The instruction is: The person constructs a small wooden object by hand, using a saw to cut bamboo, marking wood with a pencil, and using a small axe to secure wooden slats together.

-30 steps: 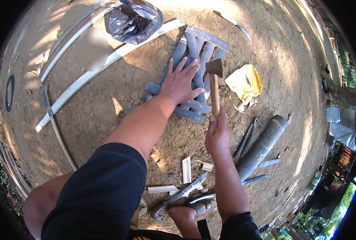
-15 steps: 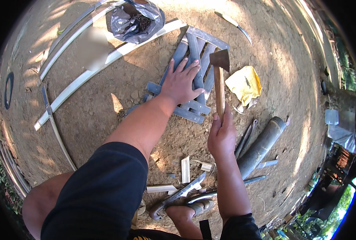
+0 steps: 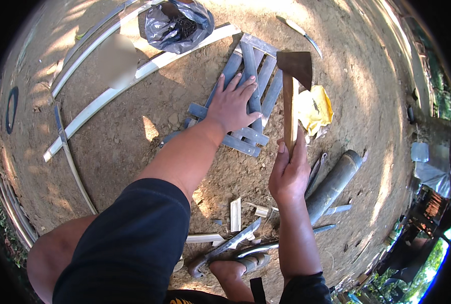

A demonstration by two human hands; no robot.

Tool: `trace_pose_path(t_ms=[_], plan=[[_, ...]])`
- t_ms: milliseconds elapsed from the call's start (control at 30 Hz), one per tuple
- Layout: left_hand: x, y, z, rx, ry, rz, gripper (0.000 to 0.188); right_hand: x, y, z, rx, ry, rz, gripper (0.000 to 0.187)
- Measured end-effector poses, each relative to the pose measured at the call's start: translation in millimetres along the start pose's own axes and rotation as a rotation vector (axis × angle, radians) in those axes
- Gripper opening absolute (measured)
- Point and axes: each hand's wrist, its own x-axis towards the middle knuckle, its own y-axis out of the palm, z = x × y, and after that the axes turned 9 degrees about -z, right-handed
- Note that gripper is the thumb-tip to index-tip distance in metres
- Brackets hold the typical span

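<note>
My left hand [image 3: 233,104] lies spread, palm down, on a small frame of grey wooden slats [image 3: 272,93] on the ground. The slats run lengthwise between crosspieces at the far and near ends. Its fingers reach over the slats, and the thumb points right. In my right hand [image 3: 290,175] is a hatchet [image 3: 290,114], gripped by its pale wooden handle. The dark, broad hatchet head is raised just right of the frame's far end, apart from it. Beyond the hatchet handle lies a crumpled yellow bag [image 3: 316,109], partly covered by the tool.
A dark plastic bag [image 3: 157,30] holding dark bits stands at the far left, beside long pale split strips [image 3: 91,116]. A knife [image 3: 299,30] lies far right. Near my right forearm are a thick bamboo pole [image 3: 334,185], a machete-like blade [image 3: 235,240] and wood scraps [image 3: 235,215].
The hatchet has risen and shifted right, its head now looking larger. My right hand has moved slightly right with it, while my left hand stays pressed on the frame.
</note>
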Motion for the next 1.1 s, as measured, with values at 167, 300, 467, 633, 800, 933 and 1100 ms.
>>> trace_pose_path(t_ms=[167, 300, 467, 633, 800, 933, 1100], plan=[[2.4, -3.6, -2.6, 0.012, -0.002, 0.028, 0.084, -8.7, 21.0, -33.7, -0.325, 0.178, 0.342, 0.053], [-5.1, -0.5, 3.1, -0.009, 0.024, -0.011, 0.084, -25.4, 27.8, -48.5, -0.170, 0.127, 0.224, 0.055], [2.4, -7.4, 2.3, -0.001, 0.005, 0.033, 0.085, -19.9, 10.8, -48.0, 0.114, 0.066, -0.013, 0.044], [12.9, -14.6, -11.5, 0.008, -0.014, 0.089, 0.087, -29.9, -19.5, -88.1, 0.046, 0.386, 0.002, 0.047], [32.4, -9.4, -42.3, 0.043, -0.006, 0.110, 0.089, -54.8, -12.8, -148.5, -0.235, 0.346, -0.102, 0.059], [38.5, 0.3, -63.1, 0.024, 0.012, 0.058, 0.088, -65.4, -18.4, -165.3, -0.233, 0.425, -0.067, 0.070], [49.9, 0.5, -67.1, -0.116, -0.244, -0.363, 0.062, -62.3, -23.1, -162.4, -0.346, 0.385, -0.093, 0.081]])
